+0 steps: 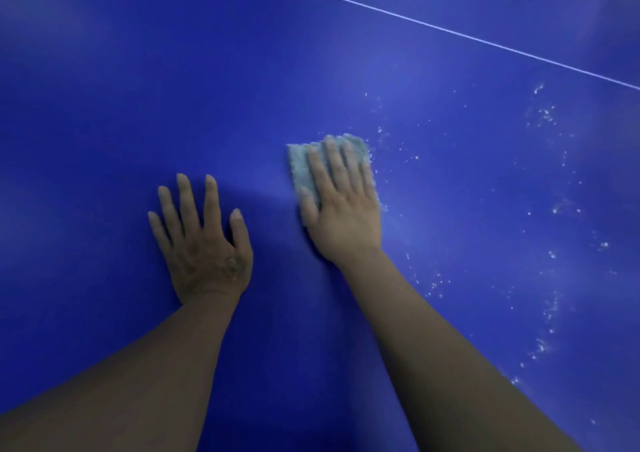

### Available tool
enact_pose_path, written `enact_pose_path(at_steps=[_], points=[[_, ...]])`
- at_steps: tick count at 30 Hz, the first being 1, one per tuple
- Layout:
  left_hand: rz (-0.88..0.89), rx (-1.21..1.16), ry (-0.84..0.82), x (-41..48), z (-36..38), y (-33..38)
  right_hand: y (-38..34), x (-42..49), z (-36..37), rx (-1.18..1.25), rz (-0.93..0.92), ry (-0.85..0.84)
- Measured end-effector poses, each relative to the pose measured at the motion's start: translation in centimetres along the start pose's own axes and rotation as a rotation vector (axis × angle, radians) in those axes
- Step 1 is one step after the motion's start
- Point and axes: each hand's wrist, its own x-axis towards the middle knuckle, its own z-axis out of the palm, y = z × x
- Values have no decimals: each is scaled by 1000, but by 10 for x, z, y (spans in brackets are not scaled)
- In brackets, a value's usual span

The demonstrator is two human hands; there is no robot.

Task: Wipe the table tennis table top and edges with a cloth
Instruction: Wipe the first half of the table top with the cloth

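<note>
The blue table tennis table top (pixel 104 88) fills the whole view. A folded pale grey-blue cloth (pixel 300 167) lies flat on it near the middle. My right hand (pixel 341 205) presses down on the cloth with straight fingers, covering most of it. My left hand (pixel 201 240) rests flat on the bare table top to the left of the cloth, fingers spread, holding nothing.
A thin white line (pixel 433 27) crosses the table top diagonally at the upper right. White specks and crumbs (pixel 547 115) are scattered over the surface to the right of the cloth, down to the lower right. No table edge shows.
</note>
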Motion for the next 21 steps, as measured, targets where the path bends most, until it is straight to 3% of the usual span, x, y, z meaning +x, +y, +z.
enact_pose_path(at_steps=[3, 5, 15, 21], points=[[7, -14, -5, 0, 0, 0, 46, -18, -10, -93, 144, 7], [1, -8, -14, 0, -1, 1, 54, -27, -11, -147, 141, -17], [8, -1, -1, 1, -3, 4, -24, 57, 13, -84, 12, -97], [20, -2, 1, 1, 0, 2, 24, 89, 3, -88, 201, -80]])
